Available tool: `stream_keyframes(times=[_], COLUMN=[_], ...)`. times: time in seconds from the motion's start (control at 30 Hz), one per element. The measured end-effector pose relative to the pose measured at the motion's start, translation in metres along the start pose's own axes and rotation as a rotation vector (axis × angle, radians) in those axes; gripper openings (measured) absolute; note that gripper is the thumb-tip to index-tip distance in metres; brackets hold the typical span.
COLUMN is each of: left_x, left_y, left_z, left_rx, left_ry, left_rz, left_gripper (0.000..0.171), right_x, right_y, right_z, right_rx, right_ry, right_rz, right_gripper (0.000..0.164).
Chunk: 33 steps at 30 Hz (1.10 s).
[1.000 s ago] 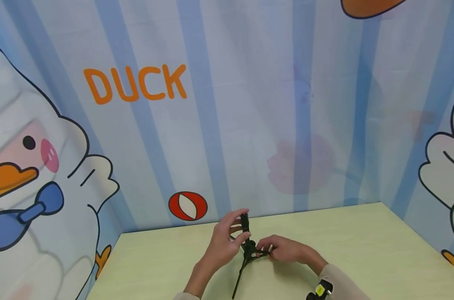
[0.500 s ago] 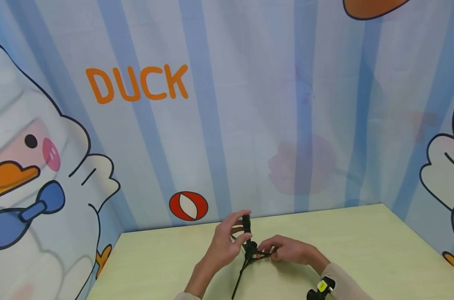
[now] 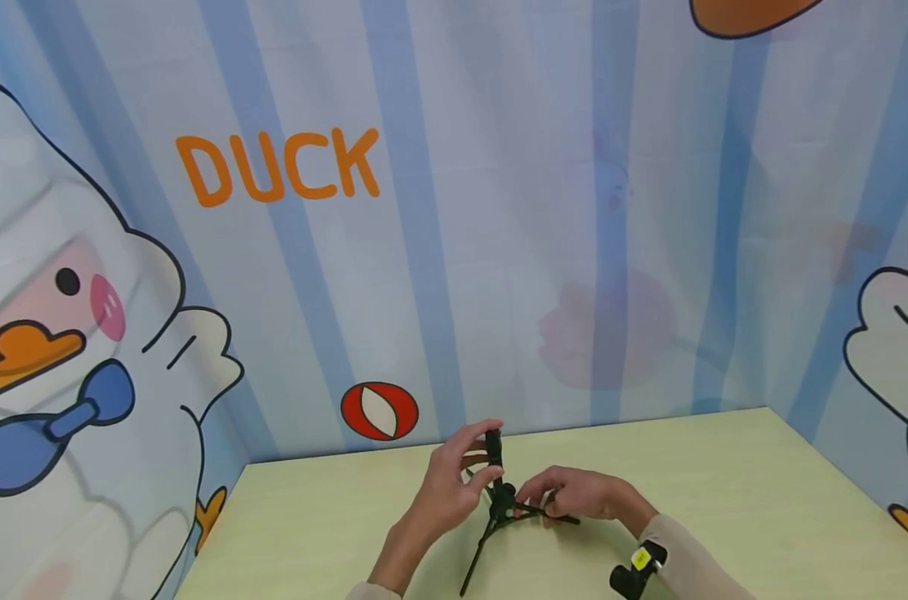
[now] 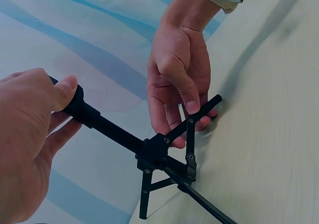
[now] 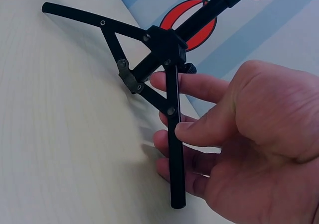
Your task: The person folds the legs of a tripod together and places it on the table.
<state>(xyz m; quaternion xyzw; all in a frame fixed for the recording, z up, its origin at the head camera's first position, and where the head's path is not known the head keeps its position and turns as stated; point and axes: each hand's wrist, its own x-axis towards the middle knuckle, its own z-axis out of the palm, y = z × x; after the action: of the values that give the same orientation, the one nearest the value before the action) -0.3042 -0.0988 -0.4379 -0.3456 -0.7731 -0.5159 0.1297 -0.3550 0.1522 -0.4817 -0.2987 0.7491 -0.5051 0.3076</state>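
A small black tripod [image 3: 503, 503] stands over the table with its legs spread. My left hand [image 3: 448, 485] grips the upper end of its centre column [image 4: 114, 131], thumb on one side and fingers on the other. My right hand [image 3: 587, 493] pinches one tripod leg [image 5: 175, 89] between thumb and fingers. In the right wrist view, that leg's tip sticks out past the thumb, and the index fingertip lies by the hinged brace. A second leg [image 5: 75, 14] reaches out to the left there. A small knob [image 5: 188, 68] sits beside the hub.
The pale wood-grain table [image 3: 694, 475] runs back to a printed curtain [image 3: 499, 208] with blue stripes and cartoon ducks. A dark camera with a yellow mark [image 3: 639, 560] is strapped at the right sleeve.
The leg in my right hand now shows its tip beyond the fingers, where the hand hid it before. My left hand keeps its hold on the column. The head view has shifted slightly.
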Motion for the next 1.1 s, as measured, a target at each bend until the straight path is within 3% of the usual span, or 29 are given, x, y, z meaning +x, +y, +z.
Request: stream_keyframes(times=[0.47, 0.73, 1.1], left_x=[-0.002, -0.002, 0.000], left_y=[0.003, 0.006, 0.004], left_z=[0.001, 0.000, -0.001], left_rx=[-0.007, -0.019, -0.030], left_ry=[-0.004, -0.011, -0.024], left_rz=[-0.009, -0.018, 0.013], left_gripper=[0.060, 0.060, 0.061], right_x=[-0.004, -0.004, -0.006], right_y=[0.010, 0.017, 0.022], right_z=[-0.006, -0.007, -0.003], right_rx=[0.082, 0.166, 0.265], right_ry=[-0.094, -0.138, -0.118], right_rz=[-0.039, -0.120, -0.181], right_gripper=[0.049, 0.049, 0.043])
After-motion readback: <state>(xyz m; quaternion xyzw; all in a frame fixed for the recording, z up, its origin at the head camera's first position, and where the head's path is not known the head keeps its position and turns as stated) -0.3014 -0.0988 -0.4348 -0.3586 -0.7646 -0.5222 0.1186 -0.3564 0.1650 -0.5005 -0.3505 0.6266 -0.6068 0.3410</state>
